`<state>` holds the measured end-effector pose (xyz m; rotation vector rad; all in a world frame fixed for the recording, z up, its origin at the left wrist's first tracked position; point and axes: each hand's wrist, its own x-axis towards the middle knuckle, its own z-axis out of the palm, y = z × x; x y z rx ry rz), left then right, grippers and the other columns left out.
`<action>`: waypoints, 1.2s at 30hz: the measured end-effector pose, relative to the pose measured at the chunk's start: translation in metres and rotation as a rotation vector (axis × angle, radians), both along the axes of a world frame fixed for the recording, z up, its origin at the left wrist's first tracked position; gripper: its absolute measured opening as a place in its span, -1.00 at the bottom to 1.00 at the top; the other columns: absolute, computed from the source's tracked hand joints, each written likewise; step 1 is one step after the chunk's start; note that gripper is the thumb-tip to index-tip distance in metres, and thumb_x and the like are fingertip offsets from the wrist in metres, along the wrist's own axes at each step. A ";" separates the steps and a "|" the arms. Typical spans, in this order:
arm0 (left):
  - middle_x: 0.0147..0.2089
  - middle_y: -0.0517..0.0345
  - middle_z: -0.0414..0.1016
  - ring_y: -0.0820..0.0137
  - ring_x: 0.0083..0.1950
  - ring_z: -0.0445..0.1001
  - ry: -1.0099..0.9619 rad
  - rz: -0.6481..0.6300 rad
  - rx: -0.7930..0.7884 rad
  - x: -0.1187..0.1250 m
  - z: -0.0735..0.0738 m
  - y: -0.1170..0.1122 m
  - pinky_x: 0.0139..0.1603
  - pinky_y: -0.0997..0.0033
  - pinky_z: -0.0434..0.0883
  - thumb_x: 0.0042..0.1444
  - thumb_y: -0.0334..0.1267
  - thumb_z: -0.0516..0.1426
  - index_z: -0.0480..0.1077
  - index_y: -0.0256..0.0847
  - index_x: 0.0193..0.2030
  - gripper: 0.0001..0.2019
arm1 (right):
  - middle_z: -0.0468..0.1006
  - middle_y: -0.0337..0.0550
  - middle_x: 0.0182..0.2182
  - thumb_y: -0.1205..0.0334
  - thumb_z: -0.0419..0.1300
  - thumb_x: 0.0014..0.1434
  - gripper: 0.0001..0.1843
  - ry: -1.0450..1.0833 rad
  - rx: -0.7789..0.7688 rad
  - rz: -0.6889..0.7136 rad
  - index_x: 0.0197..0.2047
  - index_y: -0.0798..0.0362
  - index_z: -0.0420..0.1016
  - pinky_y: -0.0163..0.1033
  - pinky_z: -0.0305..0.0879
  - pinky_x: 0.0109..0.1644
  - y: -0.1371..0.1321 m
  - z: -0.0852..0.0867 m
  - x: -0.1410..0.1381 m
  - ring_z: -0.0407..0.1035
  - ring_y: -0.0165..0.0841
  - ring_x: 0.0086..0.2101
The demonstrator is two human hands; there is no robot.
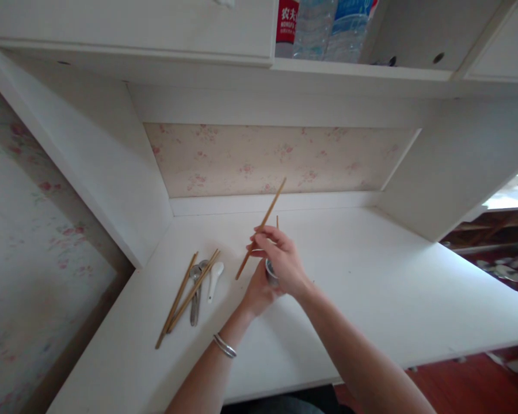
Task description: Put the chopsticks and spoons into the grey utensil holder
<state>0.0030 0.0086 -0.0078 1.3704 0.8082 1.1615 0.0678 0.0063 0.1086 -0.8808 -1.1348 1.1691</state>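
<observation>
chopstick point(270, 209): long axis slanted, upper tip rightward | right grip point(281, 253): pinching chopstick | left grip point(259, 292): wrapped around container point(270, 275)

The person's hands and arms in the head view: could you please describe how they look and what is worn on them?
The left hand and right hand are ungloved. Both forearms are bare, with no sleeve in sight. A shiny, silver-coloured bracelet circles the left wrist; the right wrist shows none.
</observation>
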 end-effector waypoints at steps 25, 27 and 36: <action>0.17 -0.06 0.40 0.16 0.19 0.38 -0.054 -0.060 0.010 0.006 -0.001 0.003 0.25 0.08 0.24 -0.21 -0.28 0.40 0.22 -0.19 0.19 -0.22 | 0.63 -0.14 -0.23 0.14 0.08 0.23 -0.69 -0.812 0.101 -0.246 -0.31 -0.03 0.65 -0.16 0.36 -0.06 0.015 -0.066 0.090 0.49 -0.28 -0.20; 0.17 -0.06 0.40 0.15 0.19 0.37 -0.052 -0.053 0.007 0.006 -0.001 0.003 0.25 0.07 0.24 -0.21 -0.28 0.41 0.22 -0.18 0.20 -0.21 | 0.63 -0.13 -0.20 0.16 0.10 0.20 -0.73 -0.808 0.095 -0.247 -0.27 -0.04 0.65 -0.13 0.36 -0.03 0.016 -0.068 0.090 0.49 -0.26 -0.17; 0.16 -0.06 0.41 0.15 0.19 0.37 -0.025 -0.053 0.008 0.005 0.001 0.002 0.26 0.06 0.23 -0.21 -0.28 0.41 0.22 -0.19 0.19 -0.22 | 0.64 -0.08 -0.21 0.02 0.17 0.15 -0.68 -0.649 0.033 -0.238 -0.21 0.03 0.63 -0.16 0.40 -0.10 0.019 -0.072 0.089 0.51 -0.25 -0.23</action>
